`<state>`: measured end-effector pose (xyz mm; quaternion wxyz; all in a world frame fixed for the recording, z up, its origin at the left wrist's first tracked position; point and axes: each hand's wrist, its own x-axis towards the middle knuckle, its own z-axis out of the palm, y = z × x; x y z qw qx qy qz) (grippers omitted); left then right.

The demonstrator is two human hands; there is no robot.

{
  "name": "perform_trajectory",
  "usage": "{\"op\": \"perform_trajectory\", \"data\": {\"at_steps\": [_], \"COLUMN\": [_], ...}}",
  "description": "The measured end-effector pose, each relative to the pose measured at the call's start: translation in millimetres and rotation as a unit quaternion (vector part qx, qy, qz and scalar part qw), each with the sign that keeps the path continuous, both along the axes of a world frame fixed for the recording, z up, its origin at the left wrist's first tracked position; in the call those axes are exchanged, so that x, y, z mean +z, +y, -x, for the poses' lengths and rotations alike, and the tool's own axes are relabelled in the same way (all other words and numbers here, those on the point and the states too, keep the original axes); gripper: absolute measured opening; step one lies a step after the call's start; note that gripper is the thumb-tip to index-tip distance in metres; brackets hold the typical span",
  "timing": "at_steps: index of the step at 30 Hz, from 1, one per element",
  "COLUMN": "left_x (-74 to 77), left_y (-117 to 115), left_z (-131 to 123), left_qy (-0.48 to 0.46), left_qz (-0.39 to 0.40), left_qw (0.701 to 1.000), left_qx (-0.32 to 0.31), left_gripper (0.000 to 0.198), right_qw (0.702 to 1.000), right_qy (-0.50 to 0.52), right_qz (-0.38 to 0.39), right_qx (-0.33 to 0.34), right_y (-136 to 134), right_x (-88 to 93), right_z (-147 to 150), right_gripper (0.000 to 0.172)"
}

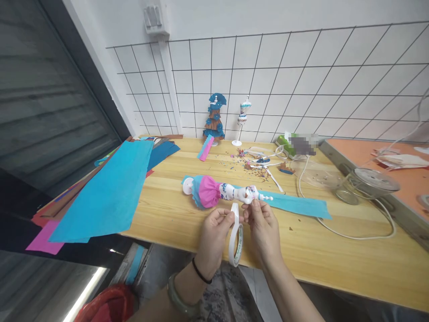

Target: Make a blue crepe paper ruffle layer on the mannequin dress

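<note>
1. Step in hand, by my reading — freeing the end of a tape roll; both hands hold it just off the near edge of the wooden table, close together.
2. Left hand pinches the top of the roll between thumb and fingers; right hand is closed on the loose end beside it, fingertips at the upper rim.
3. Next move likely calls for a steady pull, the left hand bracing the ring — a short strip, not a tangle.
4. Doll lies flat on a blue paper strip, just beyond the hands; pink and blue skirt already on.
5. Count: one roll; one lying doll; two standing figures at the wall grid — a dressed doll and a bare one on a stand; one stack of coloured paper sheets at left; one clear spool with a white cord.
</note>
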<state>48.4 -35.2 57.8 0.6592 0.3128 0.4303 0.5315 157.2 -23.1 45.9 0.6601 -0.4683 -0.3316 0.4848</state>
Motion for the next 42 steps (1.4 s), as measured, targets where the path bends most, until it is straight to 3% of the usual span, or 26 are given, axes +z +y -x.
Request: {"op": "perform_trajectory", "data": {"at_steps": [7,14,25,32,42], "left_x": [-2.7,0.6,-3.7,-8.7,-12.8], "left_y": [0,18,25,27,28], "left_z": [2,5,7,8,10], "left_qy": [-0.050,-0.138,-0.078,-0.027,0.053], "left_qz": [0.005,0.081,0.015,0.007,-0.050], "left_qw": [0.998,0.983,0.994,0.996,0.995], "left_qx": [-0.049,-0.087,-0.081,-0.080,-0.062], "left_gripper": [0.021,0.044,0.039,0.036,0.038], "right_qw": [0.998,0.999,0.996,0.997,0.987], "right_qy": [0.055,0.010,-0.054,-0.037,-0.144], "right_qz": [0.012,0.033,0.042,0.049,0.051], "right_qx": [-0.019,-0.033,-0.052,-0.039,-0.049], "right_y": [3,1,2,2,5], "right_x": [-5.9,4.0,1.2,4.8,3.7], "right_z": [4,3,-1,-1,-5], "right_gripper": [0.034,0.040,0.041,0.040,0.042]}}
